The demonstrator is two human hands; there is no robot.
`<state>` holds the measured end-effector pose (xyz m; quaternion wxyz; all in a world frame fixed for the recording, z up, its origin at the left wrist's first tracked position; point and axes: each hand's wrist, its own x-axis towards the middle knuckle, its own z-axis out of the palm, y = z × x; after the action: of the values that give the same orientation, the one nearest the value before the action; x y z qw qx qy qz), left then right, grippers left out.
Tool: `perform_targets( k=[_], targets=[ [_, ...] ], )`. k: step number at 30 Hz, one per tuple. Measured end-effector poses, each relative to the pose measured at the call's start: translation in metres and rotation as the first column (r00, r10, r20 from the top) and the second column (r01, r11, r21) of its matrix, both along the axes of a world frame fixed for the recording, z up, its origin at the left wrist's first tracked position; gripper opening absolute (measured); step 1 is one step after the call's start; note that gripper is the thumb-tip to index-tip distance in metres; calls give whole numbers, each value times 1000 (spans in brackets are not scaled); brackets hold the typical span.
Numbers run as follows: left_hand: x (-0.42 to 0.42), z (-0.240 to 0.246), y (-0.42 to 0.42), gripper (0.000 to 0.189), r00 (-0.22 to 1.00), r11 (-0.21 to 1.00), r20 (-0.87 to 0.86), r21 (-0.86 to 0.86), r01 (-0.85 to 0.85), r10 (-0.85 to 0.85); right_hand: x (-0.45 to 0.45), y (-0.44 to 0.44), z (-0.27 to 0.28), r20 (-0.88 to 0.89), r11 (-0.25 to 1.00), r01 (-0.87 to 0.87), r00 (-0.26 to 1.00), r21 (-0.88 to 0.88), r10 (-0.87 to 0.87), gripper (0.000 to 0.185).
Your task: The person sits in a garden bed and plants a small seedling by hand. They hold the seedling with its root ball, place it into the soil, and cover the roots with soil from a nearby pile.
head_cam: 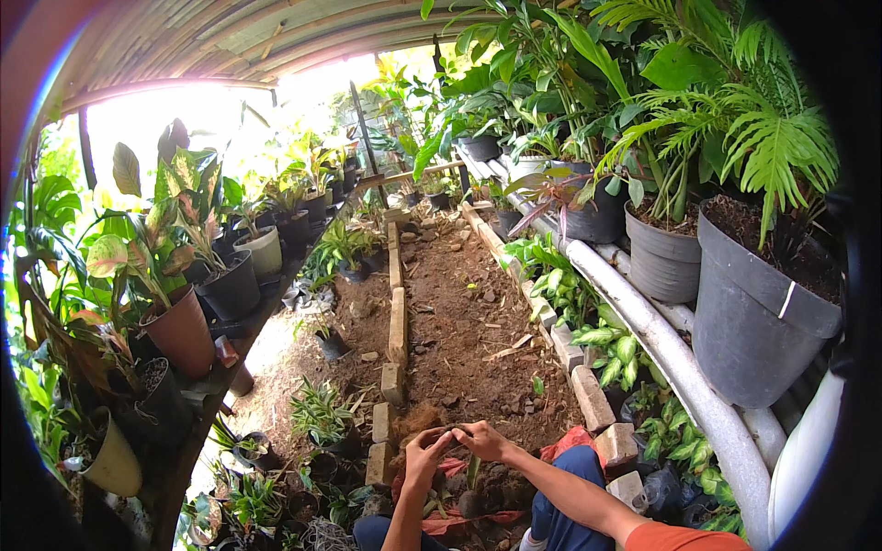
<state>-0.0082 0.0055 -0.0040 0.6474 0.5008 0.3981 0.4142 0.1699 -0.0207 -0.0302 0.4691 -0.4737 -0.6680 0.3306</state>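
My left hand and my right hand meet at the lower middle, thumbs and fingertips close together around a small dark thing too small to name. A clump of brown coconut fibre lies just beyond my left hand. Below my hands, a green leaf or stem stands among dark clods of soil. They rest on a red plastic sheet between my knees.
A dirt bed runs ahead between rows of bricks. Potted plants stand on a dark shelf at left. Large grey pots sit on white pipes at right, with leafy plants beneath.
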Motion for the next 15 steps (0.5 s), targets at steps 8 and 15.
perform_targets(
  k=[8, 15],
  targets=[
    [-3, 3, -5, 30, 997, 999, -76, -43, 18, -21, 1, 2, -10, 29, 999, -11, 1000, 40, 10, 47],
    [-4, 6, -2, 31, 999, 999, -32, 15, -40, 40, -2, 0, 0, 88, 998, 28, 996, 54, -33, 49]
  ],
)
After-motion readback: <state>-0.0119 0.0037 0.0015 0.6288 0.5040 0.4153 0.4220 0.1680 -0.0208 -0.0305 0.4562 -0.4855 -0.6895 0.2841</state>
